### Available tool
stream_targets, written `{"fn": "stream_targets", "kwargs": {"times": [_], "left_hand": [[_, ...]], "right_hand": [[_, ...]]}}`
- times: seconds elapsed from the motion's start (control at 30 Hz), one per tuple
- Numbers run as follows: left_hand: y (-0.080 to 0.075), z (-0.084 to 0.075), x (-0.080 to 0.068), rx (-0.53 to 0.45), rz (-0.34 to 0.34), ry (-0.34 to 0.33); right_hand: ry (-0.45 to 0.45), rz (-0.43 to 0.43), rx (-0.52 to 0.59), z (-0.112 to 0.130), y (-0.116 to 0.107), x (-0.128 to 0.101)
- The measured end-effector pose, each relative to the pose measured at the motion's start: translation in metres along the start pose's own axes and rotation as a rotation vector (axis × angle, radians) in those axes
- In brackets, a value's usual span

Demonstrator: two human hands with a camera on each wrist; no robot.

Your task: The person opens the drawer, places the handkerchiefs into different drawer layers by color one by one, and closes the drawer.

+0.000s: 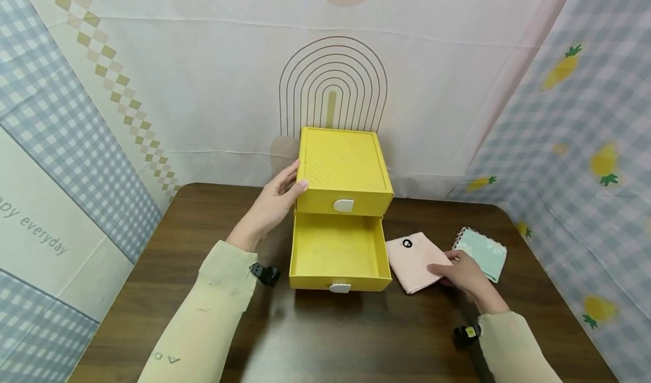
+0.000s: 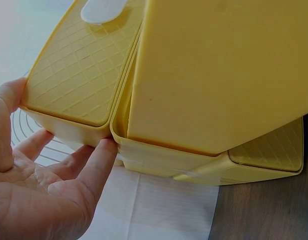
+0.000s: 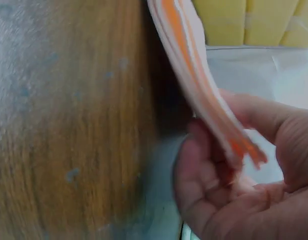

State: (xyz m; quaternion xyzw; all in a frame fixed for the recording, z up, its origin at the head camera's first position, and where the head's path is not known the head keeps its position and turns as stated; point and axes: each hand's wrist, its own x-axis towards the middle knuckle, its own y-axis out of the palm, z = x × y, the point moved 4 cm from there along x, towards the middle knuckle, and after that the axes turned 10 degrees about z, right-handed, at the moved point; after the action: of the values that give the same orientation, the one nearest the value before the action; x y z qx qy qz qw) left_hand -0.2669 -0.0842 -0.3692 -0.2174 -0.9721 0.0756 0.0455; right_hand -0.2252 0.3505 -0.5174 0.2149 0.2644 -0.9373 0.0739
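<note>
Dark wood table point(image 1: 356, 338), patterned cloth backdrop. L hand point(image 1: 274, 202) flat w/ straight fingers against yellow drawer box point(image 1: 343, 171), bottom drawer point(image 1: 338, 253) pulled out. R hand point(image 1: 460, 273) pinches edge of folded pink cloth point(image 1: 412, 256); mint cloth point(image 1: 485, 250) just beside.

Folded pink cloth point(image 1: 414, 260) lies flat beside the yellow drawer box point(image 1: 343, 202), its lower drawer point(image 1: 338, 256) open.

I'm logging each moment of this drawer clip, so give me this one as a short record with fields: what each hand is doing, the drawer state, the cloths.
left hand: open, fingers resting against the left side of the yellow drawer unit
right hand: pinches the edge of the pink folded cloth
top drawer: closed
bottom drawer: pulled out, nothing visible inside
mint cloth: folded, lying right of the pink one
surface: dark wooden table
</note>
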Motion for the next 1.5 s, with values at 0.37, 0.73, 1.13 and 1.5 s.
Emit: {"fn": "stream_targets", "kwargs": {"times": [0.37,0.73,1.13,1.5], "left_hand": [[0.001,-0.001,-0.001,0.009,-0.003,-0.006],[0.001,-0.001,-0.002,-0.004,0.0,0.011],[0.001,-0.003,-0.002,-0.01,0.003,0.017],[0.0,-0.001,-0.002,-0.014,0.008,0.013]], "right_hand": [[0.027,-0.011,0.624,0.001,-0.008,-0.002],[-0.108,-0.25,0.292,0.02,-0.009,-0.01],[-0.406,-0.63,0.028,0.078,-0.027,-0.061],[-0.529,-0.273,0.47,0.121,-0.029,-0.098]]}}
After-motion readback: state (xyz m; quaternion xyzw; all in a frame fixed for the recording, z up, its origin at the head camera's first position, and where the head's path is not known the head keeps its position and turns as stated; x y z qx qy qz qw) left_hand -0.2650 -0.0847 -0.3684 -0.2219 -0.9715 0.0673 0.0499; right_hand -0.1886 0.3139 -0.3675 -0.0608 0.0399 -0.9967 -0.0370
